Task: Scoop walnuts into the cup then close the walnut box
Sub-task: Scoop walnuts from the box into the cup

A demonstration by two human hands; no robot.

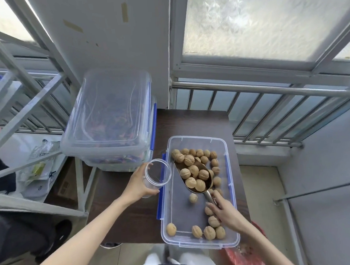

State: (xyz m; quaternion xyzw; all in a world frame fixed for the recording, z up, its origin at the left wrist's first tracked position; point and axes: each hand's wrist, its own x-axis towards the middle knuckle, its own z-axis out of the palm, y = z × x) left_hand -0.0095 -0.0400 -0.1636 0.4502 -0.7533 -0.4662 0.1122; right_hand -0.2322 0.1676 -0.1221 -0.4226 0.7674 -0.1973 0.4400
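An open clear plastic walnut box (233,244) with blue latches sits on a dark table (189,121). Loose walnuts (209,232) lie at its far and near ends. My right hand (226,213) grips the handle of a metal scoop (186,173), which is tilted inside the box and holds several walnuts. My left hand (137,184) holds an empty clear plastic cup (158,172) just left of the box, its mouth tipped toward the scoop. The cup's rim is beside the box's left wall.
Two stacked clear storage boxes (110,120) with lids stand at the table's far left. A metal railing (270,97) and frosted window lie behind. A grey metal rack (24,96) with bags is to the left. A red bag (244,257) sits on the floor near right.
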